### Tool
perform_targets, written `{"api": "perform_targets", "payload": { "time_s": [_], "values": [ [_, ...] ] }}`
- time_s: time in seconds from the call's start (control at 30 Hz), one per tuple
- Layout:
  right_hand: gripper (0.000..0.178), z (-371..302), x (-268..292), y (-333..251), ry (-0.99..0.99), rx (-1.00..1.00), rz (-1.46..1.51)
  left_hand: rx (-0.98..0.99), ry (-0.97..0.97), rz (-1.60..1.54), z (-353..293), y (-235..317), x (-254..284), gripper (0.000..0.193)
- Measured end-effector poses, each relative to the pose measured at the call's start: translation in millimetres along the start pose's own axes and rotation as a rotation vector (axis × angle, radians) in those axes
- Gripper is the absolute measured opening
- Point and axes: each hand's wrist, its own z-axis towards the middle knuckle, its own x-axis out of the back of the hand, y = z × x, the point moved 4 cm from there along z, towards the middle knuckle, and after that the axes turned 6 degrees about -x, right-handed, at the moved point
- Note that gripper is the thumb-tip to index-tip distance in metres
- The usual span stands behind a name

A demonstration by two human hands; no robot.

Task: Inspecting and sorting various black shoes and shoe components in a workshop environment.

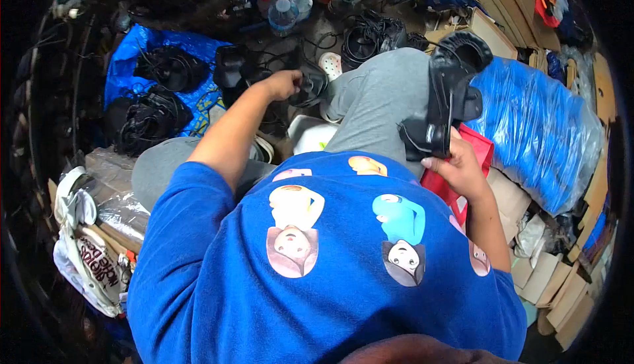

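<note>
My right hand (457,165) grips the lower end of a black strappy sandal (441,110), which rests along my right knee. The sandal has a rounded, open loop at its far end and a flap on its right side. My left hand (284,85) reaches out over the floor with its fingers curled, among dark straps and black pieces (234,70). A black, shiny piece (312,87) lies against its fingertips. What those fingers hold is too dark to make out. Part of the right hand's grip is hidden beneath the sandal.
Bundles of black straps (148,116) lie on a blue plastic sheet (129,50) at left. Several bottles (282,17) stand at the back, near a white clog (330,66). A wrapped blue bundle (535,120), a red bag (479,146) and cardboard (538,278) crowd the right side.
</note>
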Motion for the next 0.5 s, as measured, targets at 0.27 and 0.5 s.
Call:
{"api": "perform_targets", "payload": {
  "time_s": [0.27, 0.5],
  "values": [
    [0.038, 45, 12, -4, 0.332, 0.075, 0.939, -0.298, 0.156, -0.992, -134, 110, 72, 0.013],
    [0.04, 57, 18, -52, 0.165, 0.255, 1.188, -0.565, 0.415, -0.784, -173, 210, 58, 0.029]
  ]
}}
